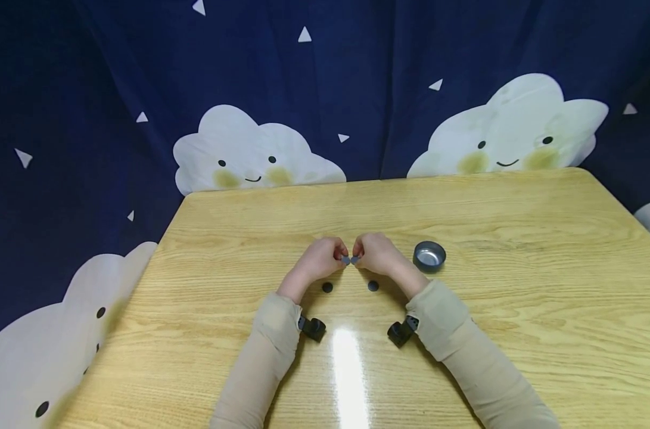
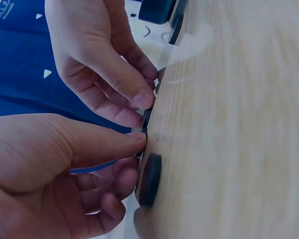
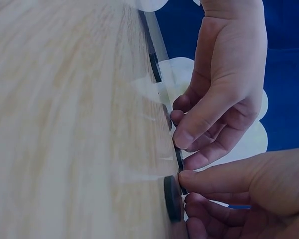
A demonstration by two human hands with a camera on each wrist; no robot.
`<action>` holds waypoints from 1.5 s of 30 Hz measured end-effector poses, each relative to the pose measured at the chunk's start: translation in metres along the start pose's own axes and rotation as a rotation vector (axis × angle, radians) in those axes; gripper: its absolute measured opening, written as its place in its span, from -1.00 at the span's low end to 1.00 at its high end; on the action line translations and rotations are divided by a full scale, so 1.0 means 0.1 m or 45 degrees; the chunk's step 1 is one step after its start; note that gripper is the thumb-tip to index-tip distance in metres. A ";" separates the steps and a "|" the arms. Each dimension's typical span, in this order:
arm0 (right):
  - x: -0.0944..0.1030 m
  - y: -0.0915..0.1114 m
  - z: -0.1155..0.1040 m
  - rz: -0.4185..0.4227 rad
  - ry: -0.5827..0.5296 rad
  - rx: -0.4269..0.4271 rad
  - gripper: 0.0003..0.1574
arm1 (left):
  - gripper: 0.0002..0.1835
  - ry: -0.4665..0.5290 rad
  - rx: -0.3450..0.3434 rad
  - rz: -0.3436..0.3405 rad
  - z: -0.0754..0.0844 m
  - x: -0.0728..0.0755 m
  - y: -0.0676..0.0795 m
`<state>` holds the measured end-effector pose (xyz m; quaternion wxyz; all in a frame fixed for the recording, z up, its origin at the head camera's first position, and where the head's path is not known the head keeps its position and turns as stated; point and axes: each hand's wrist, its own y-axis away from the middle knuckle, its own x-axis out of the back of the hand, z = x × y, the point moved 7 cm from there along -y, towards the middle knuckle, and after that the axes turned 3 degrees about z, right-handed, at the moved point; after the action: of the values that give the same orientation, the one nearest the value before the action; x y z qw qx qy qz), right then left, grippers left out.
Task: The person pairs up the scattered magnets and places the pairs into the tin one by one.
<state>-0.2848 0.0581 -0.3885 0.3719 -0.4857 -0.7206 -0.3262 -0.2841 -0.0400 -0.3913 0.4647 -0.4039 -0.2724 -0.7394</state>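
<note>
My left hand [image 1: 319,259] pinches a small grey disc [image 1: 346,260] between thumb and fingers, low over the table. Facing it, my right hand [image 1: 378,252] pinches a matching disc [image 1: 355,260]. The two discs are side by side, almost edge to edge; fingers partly cover them in both wrist views. Nearer to me, one black disc [image 1: 327,287] lies on the table below my left hand. Another black disc [image 1: 373,286] lies below my right hand. In the right wrist view, the right thumb [image 3: 209,180] is at the table surface, close to the left fingers.
A small round metal bowl [image 1: 429,256] with a dark outside stands just right of my right hand. The wooden table [image 1: 518,238] reaches back to a dark blue curtain [image 1: 357,77] printed with clouds. Each wrist carries a black camera [image 1: 314,329].
</note>
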 end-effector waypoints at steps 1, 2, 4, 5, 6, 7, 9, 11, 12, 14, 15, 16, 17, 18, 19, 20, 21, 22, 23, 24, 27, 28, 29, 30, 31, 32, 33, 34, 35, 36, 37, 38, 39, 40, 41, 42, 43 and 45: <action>0.00 0.00 0.00 0.000 -0.002 0.002 -0.84 | -0.85 0.000 0.004 -0.005 0.00 0.00 0.00; 0.00 0.00 0.00 -0.002 -0.003 0.004 -0.84 | -0.84 -0.001 0.007 -0.009 0.00 0.00 0.00; 0.00 0.00 0.00 -0.004 -0.004 0.008 -0.83 | -0.83 -0.003 0.013 -0.014 0.00 0.00 0.01; 0.00 0.01 0.00 -0.007 -0.006 0.010 -0.83 | -0.83 -0.003 0.016 -0.017 -0.01 0.00 0.01; 0.00 0.01 0.00 -0.008 -0.008 0.011 -0.83 | -0.83 0.001 0.020 -0.020 -0.01 0.00 0.01; 0.00 0.01 0.00 -0.007 -0.011 0.013 -0.83 | -0.83 0.002 0.020 -0.021 -0.01 0.00 0.01; 0.00 0.02 0.00 -0.006 -0.017 0.015 -0.83 | -0.84 0.008 0.019 -0.023 -0.01 0.00 0.01; 0.00 0.02 0.01 -0.004 -0.023 0.013 -0.85 | -0.84 0.016 0.018 -0.025 -0.01 0.00 0.01; 0.01 0.02 0.01 -0.003 -0.026 0.014 -0.85 | -0.84 0.018 0.018 -0.026 -0.01 0.00 0.01; 0.01 0.02 0.01 -0.002 -0.028 0.009 -0.88 | -0.84 0.019 0.018 -0.027 -0.01 0.00 0.01; 0.02 0.02 0.01 -0.004 -0.027 0.004 -0.89 | -0.84 0.020 0.020 -0.029 -0.01 0.00 0.01; 0.02 0.02 0.01 -0.007 -0.027 0.000 -0.90 | -0.84 0.020 0.022 -0.031 -0.01 0.00 0.01; 0.03 0.02 0.01 -0.006 -0.026 -0.003 -0.90 | -0.84 0.019 0.019 -0.031 0.00 0.00 0.01; 0.04 0.02 0.00 -0.005 -0.027 -0.001 -0.90 | -0.84 0.018 0.018 -0.032 0.00 0.00 0.01; 0.05 0.02 0.00 -0.004 -0.029 -0.007 -0.90 | -0.85 0.017 0.017 -0.033 -0.01 0.00 0.01; 0.06 0.02 0.00 -0.001 -0.030 -0.011 -0.89 | -0.85 0.014 0.017 -0.035 -0.01 0.00 0.01; 0.07 0.02 0.00 0.005 -0.032 -0.015 -0.88 | -0.85 0.013 0.016 -0.035 -0.01 0.00 0.01; 0.08 0.02 0.00 0.015 -0.032 -0.013 -0.87 | -0.85 0.011 0.014 -0.035 -0.01 -0.01 0.00; 0.09 0.02 0.00 0.023 -0.034 -0.017 -0.87 | -0.85 0.008 0.014 -0.034 -0.01 -0.01 0.00; 0.09 0.01 0.00 0.033 -0.031 -0.017 -0.86 | -0.85 0.008 0.015 -0.034 -0.01 -0.01 0.00; 0.10 0.01 0.02 0.053 -0.027 -0.024 -0.85 | -0.86 0.007 0.014 -0.030 -0.01 -0.01 0.00; 0.10 0.01 0.02 0.056 -0.024 -0.026 -0.85 | -0.85 0.005 0.014 -0.028 -0.01 -0.02 -0.01; 0.10 0.01 0.03 0.058 -0.022 -0.031 -0.85 | -0.85 0.005 0.014 -0.027 -0.01 -0.02 -0.01; 0.10 0.01 0.04 0.062 -0.016 -0.028 -0.85 | -0.85 0.003 0.013 -0.025 -0.01 -0.02 -0.01; 0.09 0.01 0.04 0.062 -0.017 -0.029 -0.86 | -0.85 0.001 0.014 -0.024 -0.02 -0.02 -0.01; 0.09 0.01 0.04 0.063 -0.015 -0.028 -0.86 | -0.85 -0.001 0.014 -0.022 -0.02 -0.02 -0.01; 0.09 0.01 0.05 0.062 -0.015 -0.028 -0.86 | -0.85 -0.002 0.014 -0.022 -0.02 -0.02 -0.01; 0.09 0.01 0.04 0.063 -0.012 -0.024 -0.86 | -0.85 -0.002 0.015 -0.020 -0.02 -0.02 -0.01; 0.09 0.01 0.04 0.064 -0.010 -0.018 -0.86 | -0.86 -0.001 0.013 -0.019 -0.02 -0.02 -0.01; 0.09 0.01 0.03 0.064 -0.010 -0.009 -0.86 | -0.86 0.000 0.011 -0.016 -0.02 -0.02 -0.01; 0.08 0.01 0.02 0.061 -0.016 -0.002 -0.86 | -0.86 0.001 0.009 -0.012 -0.01 -0.01 -0.01; 0.08 0.01 0.01 0.055 -0.019 0.011 -0.86 | -0.86 0.003 0.006 -0.010 -0.01 -0.01 -0.01; 0.06 0.01 -0.01 0.047 -0.021 0.019 -0.86 | -0.86 0.006 0.004 -0.007 -0.01 -0.01 -0.01; 0.05 0.01 -0.02 0.041 -0.020 0.036 -0.85 | -0.86 0.005 -0.001 -0.002 -0.01 -0.01 -0.01; 0.04 0.00 -0.04 0.035 -0.019 0.048 -0.83 | -0.87 0.006 -0.006 0.002 0.00 0.00 -0.01; 0.02 0.00 -0.05 0.029 -0.013 0.061 -0.81 | -0.87 0.009 -0.009 0.005 0.00 0.00 -0.01; 0.01 0.00 -0.06 0.026 -0.006 0.071 -0.80 | -0.87 0.010 -0.010 0.006 0.00 0.00 -0.01; -0.01 -0.01 -0.07 0.025 0.017 0.082 -0.80 | -0.88 0.014 -0.012 0.007 0.00 0.00 -0.01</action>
<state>-0.2837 0.0515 -0.3854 0.3953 -0.4784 -0.7235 -0.3023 -0.2845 -0.0395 -0.3912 0.4664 -0.4028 -0.2652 -0.7416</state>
